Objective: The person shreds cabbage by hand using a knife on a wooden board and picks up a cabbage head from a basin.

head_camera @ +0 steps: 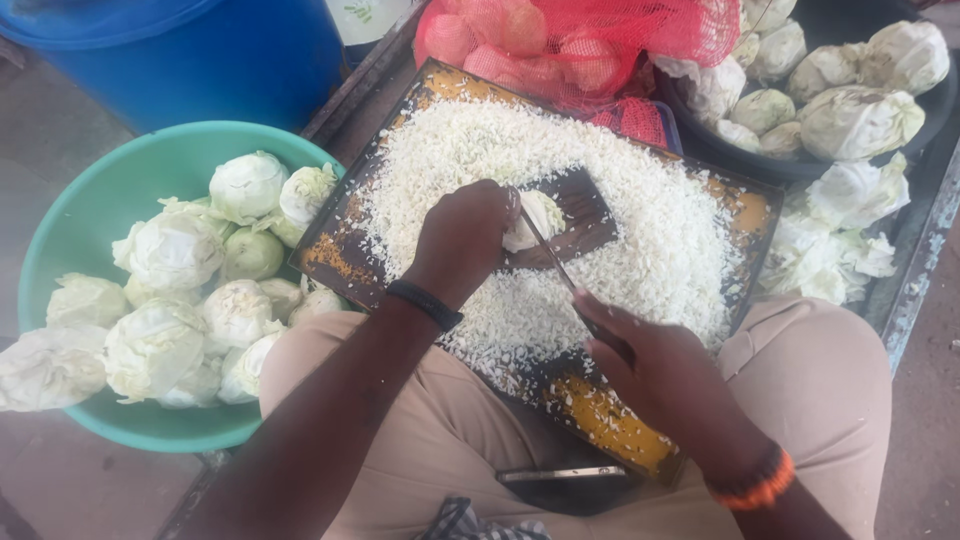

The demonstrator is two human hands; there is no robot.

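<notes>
Two hands are engaged in shredding: a pale cabbage piece (537, 218) is pinned by the curled fingers of the left hand (462, 240) on the dark rectangular cutting board (340, 262), amid white shreds (650, 240). A thin-bladed knife (552, 258) is gripped closed by the right hand (655, 370), its blade against the cabbage; judging by this, the next cut calls for fingertips kept tucked back.

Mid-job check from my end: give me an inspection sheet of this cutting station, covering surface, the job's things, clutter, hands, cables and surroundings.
Surface: dark cutting board with yellowish worn patches, resting across the person's lap, largely covered in shredded cabbage.
Job's things: cabbage piece on a cleared dark patch of the board; knife with its blade against that piece.
Clutter: phone-like dark slab on the lap below the board.
Hands: left hand presses down on the cabbage piece; right hand grips the knife handle.
Cables: nothing seen.
Surroundings: green tub of whole cabbages at left; dark basin of cabbages at upper right; red mesh sack; blue barrel.
</notes>
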